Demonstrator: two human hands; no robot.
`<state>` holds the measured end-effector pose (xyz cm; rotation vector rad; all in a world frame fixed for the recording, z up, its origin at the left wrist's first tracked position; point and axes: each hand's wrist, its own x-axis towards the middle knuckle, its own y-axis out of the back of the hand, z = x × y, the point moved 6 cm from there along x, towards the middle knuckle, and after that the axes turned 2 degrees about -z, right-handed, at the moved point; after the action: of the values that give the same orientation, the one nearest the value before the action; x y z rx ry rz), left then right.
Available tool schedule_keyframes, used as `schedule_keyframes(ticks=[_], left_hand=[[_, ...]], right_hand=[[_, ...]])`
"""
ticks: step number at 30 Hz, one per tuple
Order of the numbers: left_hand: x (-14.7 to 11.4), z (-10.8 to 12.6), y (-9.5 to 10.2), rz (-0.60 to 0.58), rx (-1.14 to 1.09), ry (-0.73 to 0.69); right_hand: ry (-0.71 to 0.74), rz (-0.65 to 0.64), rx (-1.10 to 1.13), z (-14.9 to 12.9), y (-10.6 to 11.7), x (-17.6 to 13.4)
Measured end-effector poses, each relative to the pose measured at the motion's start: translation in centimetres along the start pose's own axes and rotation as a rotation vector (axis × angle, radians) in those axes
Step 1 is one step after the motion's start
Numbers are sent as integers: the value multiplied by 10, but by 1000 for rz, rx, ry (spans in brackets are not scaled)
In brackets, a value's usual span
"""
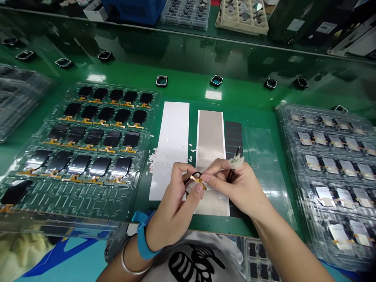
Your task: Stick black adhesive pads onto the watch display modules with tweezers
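While both hands meet over the middle of the green tabletop (188, 84), a small dark screen part (192, 181) with an orange flex tail (199, 181) sits pinched between them. The left hand (173, 203) closes thumb and fingers on its near edge; the right hand (235, 186) pinches the flex and also keeps black tweezers (237, 153) tucked in its grip, tips pointing up and away (a pale wad clings near them). The part's long axis cannot be told; its tail runs rightward. Beneath lie a white strip (172, 145) and a grey strip (210, 137), lengthwise away from the person. A tray of black screens (88, 133) stands left, a clear tray of pale parts (331, 164) right, small frames (161, 80) beyond.
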<state>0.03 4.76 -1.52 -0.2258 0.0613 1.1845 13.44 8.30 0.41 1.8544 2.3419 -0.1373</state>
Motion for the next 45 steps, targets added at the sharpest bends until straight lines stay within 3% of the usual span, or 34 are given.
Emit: schedule_keyframes(ticks=[10, 19, 26, 31, 38, 45], left_hand=[[4, -1, -1, 33, -14, -14], [6, 0, -1, 19, -45, 9], [5, 4, -3, -33, -86, 54], [5, 1, -4, -35, -134, 42], [5, 0, -5, -54, -188, 90], [7, 0, -7, -79, -213, 95]], right_hand=[[115, 55, -132, -9, 0, -4], [159, 89, -102, -16, 1, -10], [565, 15, -638, -29, 3, -47], [804, 105, -976, -27, -4, -57], [924, -6, -1089, -24, -10, -58], [946, 1, -1023, -26, -5, -60]])
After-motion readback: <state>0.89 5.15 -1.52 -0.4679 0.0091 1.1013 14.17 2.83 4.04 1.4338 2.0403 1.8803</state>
